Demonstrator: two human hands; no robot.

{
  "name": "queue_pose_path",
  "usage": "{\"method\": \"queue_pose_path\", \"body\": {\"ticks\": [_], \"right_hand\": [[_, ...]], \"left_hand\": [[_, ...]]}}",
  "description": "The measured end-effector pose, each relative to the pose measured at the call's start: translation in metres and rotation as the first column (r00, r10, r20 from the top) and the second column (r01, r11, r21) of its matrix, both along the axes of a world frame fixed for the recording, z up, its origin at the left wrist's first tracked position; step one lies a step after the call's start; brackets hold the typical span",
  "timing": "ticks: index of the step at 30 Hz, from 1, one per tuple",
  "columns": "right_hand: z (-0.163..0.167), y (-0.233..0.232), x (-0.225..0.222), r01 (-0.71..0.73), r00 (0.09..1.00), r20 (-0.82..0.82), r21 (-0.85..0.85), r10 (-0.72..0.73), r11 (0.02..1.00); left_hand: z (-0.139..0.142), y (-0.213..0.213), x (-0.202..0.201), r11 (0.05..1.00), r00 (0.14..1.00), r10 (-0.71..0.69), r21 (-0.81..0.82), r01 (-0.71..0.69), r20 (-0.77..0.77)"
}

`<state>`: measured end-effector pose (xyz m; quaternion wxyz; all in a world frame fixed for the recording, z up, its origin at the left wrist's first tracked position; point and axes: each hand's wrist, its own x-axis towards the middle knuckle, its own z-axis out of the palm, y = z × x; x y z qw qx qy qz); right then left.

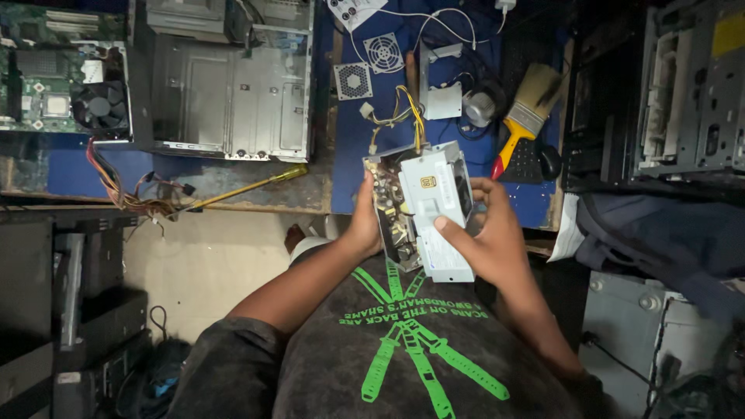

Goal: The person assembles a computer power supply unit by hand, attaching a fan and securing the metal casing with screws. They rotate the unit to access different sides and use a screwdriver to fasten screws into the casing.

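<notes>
A grey metal power supply box (438,203) with its cover off is held upright in front of my chest. Its circuit board (392,213) with small components faces left, and a bundle of yellow and black wires (405,112) runs up from its top. My left hand (365,221) grips the board side from the left. My right hand (485,237) holds the metal casing from the right, with the thumb across its face.
A blue workbench (349,147) lies ahead with a paintbrush (528,112), two small fan grilles (353,80), a yellow-handled screwdriver (248,188), an open computer case (233,85) and a motherboard (62,77). More computer cases stand at right (691,85). Dark cloth (660,240) lies at right.
</notes>
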<state>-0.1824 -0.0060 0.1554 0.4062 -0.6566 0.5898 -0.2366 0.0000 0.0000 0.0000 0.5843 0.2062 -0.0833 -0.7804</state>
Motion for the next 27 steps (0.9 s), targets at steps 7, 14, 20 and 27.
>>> {"method": "queue_pose_path", "body": {"ticks": [7, 14, 20, 27], "right_hand": [[-0.023, -0.01, -0.024, 0.007, 0.918, 0.39, 0.155, -0.067, 0.988], [-0.028, -0.014, -0.043, 0.021, 0.901, 0.423, 0.173, -0.093, 0.985], [-0.01, -0.012, -0.037, 0.029, 0.915, 0.4, 0.077, -0.058, 0.997], [0.019, 0.013, -0.004, -0.056, 0.987, -0.156, -0.518, -0.029, 0.854]], "left_hand": [[0.016, -0.006, 0.001, 0.996, 0.99, -0.074, 0.046, 0.08, -0.119], [0.017, -0.007, 0.006, 0.997, 0.991, -0.077, 0.018, 0.079, -0.107], [0.002, -0.005, 0.007, 0.991, 0.989, -0.132, 0.028, 0.134, -0.065], [-0.003, -0.001, 0.005, 0.986, 0.976, -0.159, 0.016, 0.163, -0.147]]}}
